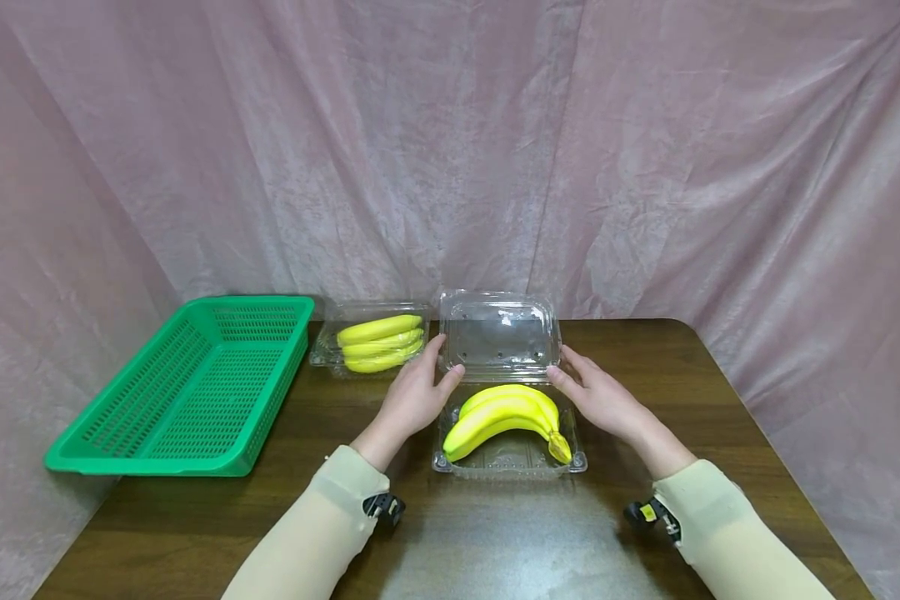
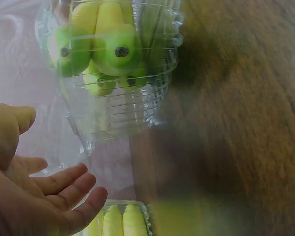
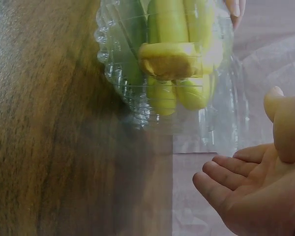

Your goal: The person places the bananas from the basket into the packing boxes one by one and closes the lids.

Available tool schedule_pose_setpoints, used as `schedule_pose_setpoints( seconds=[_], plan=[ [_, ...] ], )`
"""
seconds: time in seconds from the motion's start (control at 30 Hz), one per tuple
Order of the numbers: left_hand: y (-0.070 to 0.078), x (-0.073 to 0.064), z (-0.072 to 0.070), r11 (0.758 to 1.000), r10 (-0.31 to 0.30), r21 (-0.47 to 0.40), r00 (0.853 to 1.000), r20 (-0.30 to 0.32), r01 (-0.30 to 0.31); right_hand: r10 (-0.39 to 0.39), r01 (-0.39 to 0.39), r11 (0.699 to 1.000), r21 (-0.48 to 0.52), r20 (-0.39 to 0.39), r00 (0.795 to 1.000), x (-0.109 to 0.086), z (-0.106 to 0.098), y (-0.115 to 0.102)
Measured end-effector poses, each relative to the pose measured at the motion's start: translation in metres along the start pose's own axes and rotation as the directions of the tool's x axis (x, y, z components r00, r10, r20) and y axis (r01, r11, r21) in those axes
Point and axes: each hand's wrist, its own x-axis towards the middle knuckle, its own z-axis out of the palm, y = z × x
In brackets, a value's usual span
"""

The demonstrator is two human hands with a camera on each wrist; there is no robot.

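A clear plastic clamshell box (image 1: 513,472) lies opened in front of me, its lid (image 1: 498,333) raised at the back. A bunch of yellow bananas (image 1: 498,414) with green tips rests in its base, the brown stem end toward the right. My left hand (image 1: 414,396) is at the lid's left edge, fingers extended and thumb apart. On the opposite side, my right hand (image 1: 607,402) is at the lid's right edge, fingers also extended. Both wrist views show the palms and the bananas through the clear wall. Whether the fingertips touch the lid is hard to tell.
A second clear box (image 1: 326,357) holding bananas (image 1: 381,342) stands at the back, left of the opened one. Farther left is a green perforated plastic basket (image 1: 270,392). The brown wooden table (image 1: 510,550) ends at a pink curtain (image 1: 495,150) behind.
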Motion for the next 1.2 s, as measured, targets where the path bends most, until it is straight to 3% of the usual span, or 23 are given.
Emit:
schedule_pose_setpoints(
  seconds=[0.53,1.2],
  plan=[
    [0.010,-0.003,-0.011,0.999,-0.023,-0.033,0.999,-0.046,0.021,-0.015,0.015,0.996,0.084,0.003,1.000,-0.009,-0.010,-0.009],
    [0.015,-0.025,-0.022,0.999,0.045,-0.014,0.996,-0.081,-0.046,-0.069,0.072,0.991,0.109,-0.031,0.997,-0.031,-0.014,-0.016]
  ],
)
